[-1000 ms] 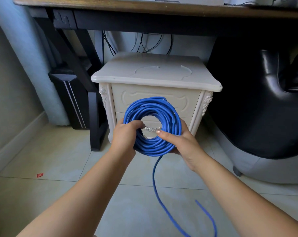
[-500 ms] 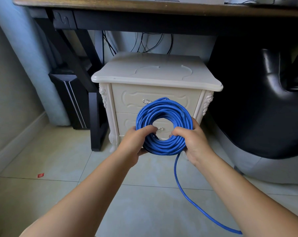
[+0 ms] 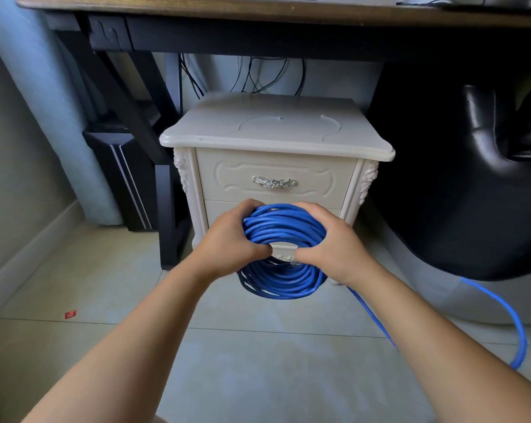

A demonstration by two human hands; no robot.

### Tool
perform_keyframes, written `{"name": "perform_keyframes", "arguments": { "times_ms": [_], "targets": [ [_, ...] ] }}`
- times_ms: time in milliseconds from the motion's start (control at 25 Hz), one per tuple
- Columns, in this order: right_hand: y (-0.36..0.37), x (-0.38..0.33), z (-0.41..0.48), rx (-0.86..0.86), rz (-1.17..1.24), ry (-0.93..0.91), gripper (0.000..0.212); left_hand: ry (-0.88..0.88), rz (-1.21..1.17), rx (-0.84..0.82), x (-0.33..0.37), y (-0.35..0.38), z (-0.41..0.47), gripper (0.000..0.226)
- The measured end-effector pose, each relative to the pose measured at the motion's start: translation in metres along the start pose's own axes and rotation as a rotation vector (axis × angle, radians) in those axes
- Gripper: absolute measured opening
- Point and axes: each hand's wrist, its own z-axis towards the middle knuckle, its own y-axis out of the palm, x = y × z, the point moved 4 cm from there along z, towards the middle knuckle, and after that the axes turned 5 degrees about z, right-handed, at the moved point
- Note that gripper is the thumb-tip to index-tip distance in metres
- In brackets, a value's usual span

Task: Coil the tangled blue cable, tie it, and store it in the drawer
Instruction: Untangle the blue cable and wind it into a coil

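Two bare forearms reach forward from the near edge of the floor [image 3: 258, 370], which is laid in pale tiles. The left hand [image 3: 232, 239] and the right hand [image 3: 330, 248] hold the blue cable [image 3: 284, 280] between them. It is wound into a thick round coil and held in the air, off the floor. Each grip is clenched on its own side of the coil, fingers curled over the outer rim and thumb hooked into the middle opening. A loose tail [image 3: 516, 328] leaves the coil under the right wrist, runs along the floor toward the near right, then loops back toward the far right.

A small red scrap [image 3: 70, 314] lies on the tiles well to the left. Just behind the coil stands a cream nightstand [image 3: 276, 132]. Its lower drawer [image 3: 224, 210] is mostly hidden by the hands and cable. The top drawer [image 3: 319, 178] above it is closed and has a silver handle [image 3: 274, 182]. A black box [image 3: 127, 178] stands to the left of the nightstand and a black padded seat [image 3: 456, 193] to its right. Dark wires [image 3: 258, 74] hang behind, under the wooden worktop [image 3: 197, 9] at the far edge.
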Motion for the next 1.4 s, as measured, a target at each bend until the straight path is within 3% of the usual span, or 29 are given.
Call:
{"name": "perform_keyframes", "arguments": {
  "times_ms": [200, 560, 920, 1000, 1120, 1240, 1400],
  "targets": [
    [-0.003, 0.001, 0.003, 0.087, 0.069, 0.001, 0.066, -0.078, -0.187, 0.14, 0.003, 0.0, 0.002, 0.031],
    [0.003, 0.017, 0.003, 0.115, 0.471, 0.196, 0.044, -0.199, -0.467, 0.311, -0.001, 0.003, -0.001, 0.029],
    [0.018, 0.027, -0.001, 0.195, 0.718, 0.304, 0.036, -0.304, -0.722, 0.497, -0.006, 0.017, -0.011, 0.029],
    [0.019, 0.029, -0.001, 0.269, 0.739, 0.297, 0.036, -0.315, -0.778, 0.462, -0.008, 0.027, -0.013, 0.034],
    [0.004, 0.029, 0.003, 0.407, 0.702, 0.273, 0.038, -0.284, -0.843, 0.186, -0.005, 0.034, -0.006, 0.05],
    [-0.008, 0.028, 0.008, 0.457, 0.592, 0.238, 0.051, -0.233, -0.737, -0.039, -0.003, 0.024, 0.001, 0.051],
    [-0.012, 0.011, 0.007, 0.359, 0.272, 0.1, 0.055, -0.033, -0.412, 0.001, 0.002, 0.006, 0.004, 0.068]
  ]
}}
